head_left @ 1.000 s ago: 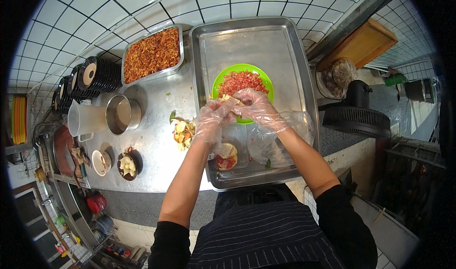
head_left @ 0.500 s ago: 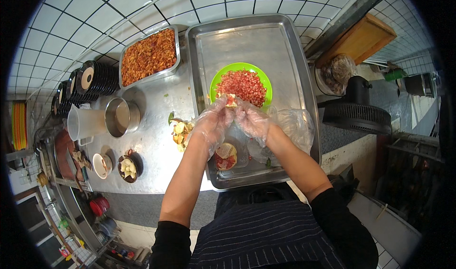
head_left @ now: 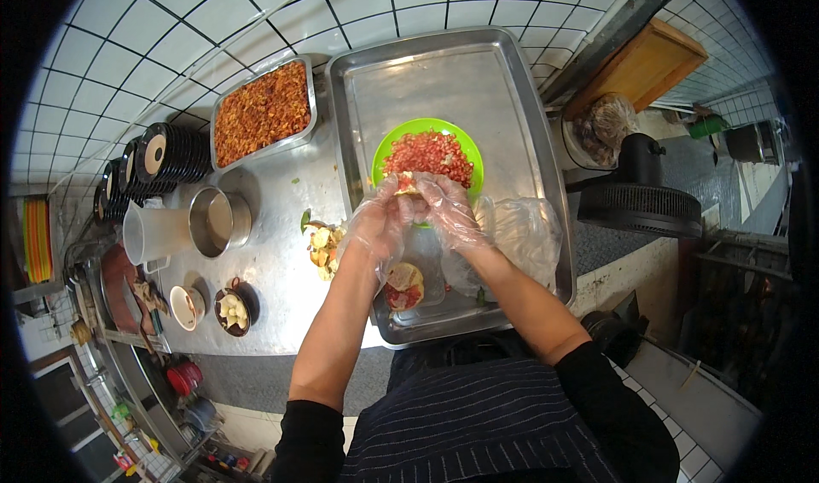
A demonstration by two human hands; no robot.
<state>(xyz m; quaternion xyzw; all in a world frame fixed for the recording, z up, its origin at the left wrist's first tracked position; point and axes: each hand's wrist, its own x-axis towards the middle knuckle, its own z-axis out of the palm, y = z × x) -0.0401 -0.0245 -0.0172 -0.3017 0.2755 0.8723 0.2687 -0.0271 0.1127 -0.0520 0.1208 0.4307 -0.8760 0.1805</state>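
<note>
Both hands wear clear plastic gloves. My left hand (head_left: 375,227) and my right hand (head_left: 445,212) meet over the near rim of a green plate (head_left: 465,142) heaped with red pomegranate seeds (head_left: 429,154). Between the fingertips they grip a pale piece of pomegranate (head_left: 406,182). The plate sits in a large steel tray (head_left: 512,90). A broken-open pomegranate half (head_left: 403,285) lies in the tray just under my left wrist.
A crumpled clear plastic bag (head_left: 522,231) lies right of my hands. Peel scraps (head_left: 322,242) sit left of the tray. A steel pan of reddish-brown mix (head_left: 261,113), stacked black lids (head_left: 158,154), a white jug (head_left: 153,234), a steel cup (head_left: 218,218) and small bowls (head_left: 230,310) stand further left.
The hands stayed together at the plate's near rim, working the piece between the fingers; they shifted slightly toward the plate. Nothing else moved.
</note>
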